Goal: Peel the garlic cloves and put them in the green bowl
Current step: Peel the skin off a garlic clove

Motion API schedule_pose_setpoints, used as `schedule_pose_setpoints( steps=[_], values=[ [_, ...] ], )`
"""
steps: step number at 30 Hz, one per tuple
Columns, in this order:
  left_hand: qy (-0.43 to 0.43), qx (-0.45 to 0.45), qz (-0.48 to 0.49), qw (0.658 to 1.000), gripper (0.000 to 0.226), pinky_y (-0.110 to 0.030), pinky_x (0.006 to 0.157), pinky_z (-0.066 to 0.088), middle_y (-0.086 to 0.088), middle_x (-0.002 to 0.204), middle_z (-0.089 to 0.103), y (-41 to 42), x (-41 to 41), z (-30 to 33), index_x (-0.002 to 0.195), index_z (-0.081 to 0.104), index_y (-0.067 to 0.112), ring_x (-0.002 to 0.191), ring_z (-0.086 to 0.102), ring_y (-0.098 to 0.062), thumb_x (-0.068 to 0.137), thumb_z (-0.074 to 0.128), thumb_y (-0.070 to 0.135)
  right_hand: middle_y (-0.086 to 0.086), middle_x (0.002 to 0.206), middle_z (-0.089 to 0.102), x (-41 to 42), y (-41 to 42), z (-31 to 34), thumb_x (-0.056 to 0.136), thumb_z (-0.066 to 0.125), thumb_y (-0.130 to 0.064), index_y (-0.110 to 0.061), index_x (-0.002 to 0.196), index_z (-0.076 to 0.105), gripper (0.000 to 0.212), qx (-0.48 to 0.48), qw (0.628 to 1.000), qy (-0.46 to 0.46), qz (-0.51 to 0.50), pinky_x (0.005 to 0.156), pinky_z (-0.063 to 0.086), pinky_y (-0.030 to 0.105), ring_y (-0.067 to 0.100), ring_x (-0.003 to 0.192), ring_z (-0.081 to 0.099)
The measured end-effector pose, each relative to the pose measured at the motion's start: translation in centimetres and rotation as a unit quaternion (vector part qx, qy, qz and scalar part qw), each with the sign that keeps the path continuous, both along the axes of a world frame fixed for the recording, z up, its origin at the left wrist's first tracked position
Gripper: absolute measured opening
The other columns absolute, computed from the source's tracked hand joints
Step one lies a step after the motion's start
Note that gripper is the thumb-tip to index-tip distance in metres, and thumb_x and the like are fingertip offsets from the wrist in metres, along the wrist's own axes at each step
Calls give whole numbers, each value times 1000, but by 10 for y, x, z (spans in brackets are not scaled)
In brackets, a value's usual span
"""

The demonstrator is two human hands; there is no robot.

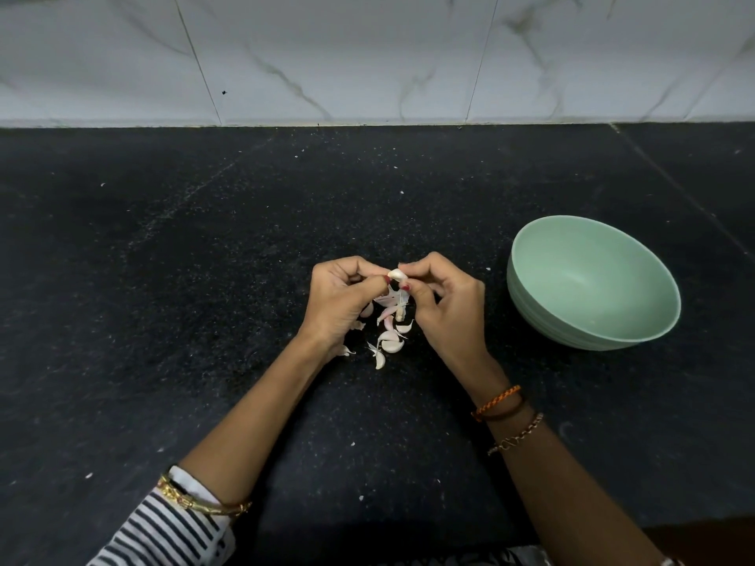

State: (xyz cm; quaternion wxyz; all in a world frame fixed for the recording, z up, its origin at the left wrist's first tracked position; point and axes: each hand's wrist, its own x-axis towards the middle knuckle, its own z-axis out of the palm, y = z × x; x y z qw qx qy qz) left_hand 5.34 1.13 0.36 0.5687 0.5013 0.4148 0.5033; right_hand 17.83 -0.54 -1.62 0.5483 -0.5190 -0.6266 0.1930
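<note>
Got one garlic clove (396, 274) pinched between my left hand (341, 296) and right hand (443, 298), both sets of fingertips curled tight on it, over the loose cloves (388, 341) on the counter (204, 279). Best bet, I think: nick the skin with a nail, peel downward. The green bowl (592, 283) sits to the right, looks empty so far.

A black speckled counter (204, 279) ran back to a white marble wall (367, 55). Thin dark lines split the wall into big tiles. The light was soft.
</note>
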Motion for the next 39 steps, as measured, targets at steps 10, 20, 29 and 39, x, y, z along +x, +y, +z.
schedule_pose_setpoints(
  steps=[10,20,29,39],
  values=[
    [-16,6,9,1000,14,-12,53,46,5,62,67,3,-4,-1,72,63,5,56,61,-2,80,60,-6,-12,83,65,2,0,5,85,62,-3,-22,85,63,19,-25,997,73,26,70,54,22,4,79,65],
    [-16,31,28,999,16,-16,58,51,3,69,71,3,-6,-4,83,63,9,65,67,-7,76,66,-5,-8,80,67,5,0,6,86,60,-2,-31,87,63,29,-75,995,58,34,68,56,24,7,74,65],
    [-27,28,13,999,16,-14,54,49,2,67,71,5,-7,-5,76,60,6,63,66,-7,75,64,-9,-13,82,64,5,1,2,85,61,-2,-14,93,66,15,-81,996,39,28,66,52,16,2,75,64],
    [-43,35,14,998,21,-28,62,39,4,70,69,3,0,-11,87,52,15,69,54,-24,83,59,-5,0,80,67,0,1,-2,84,61,2,-2,92,64,9,-55,998,39,12,63,51,13,6,75,66]
  ],
)
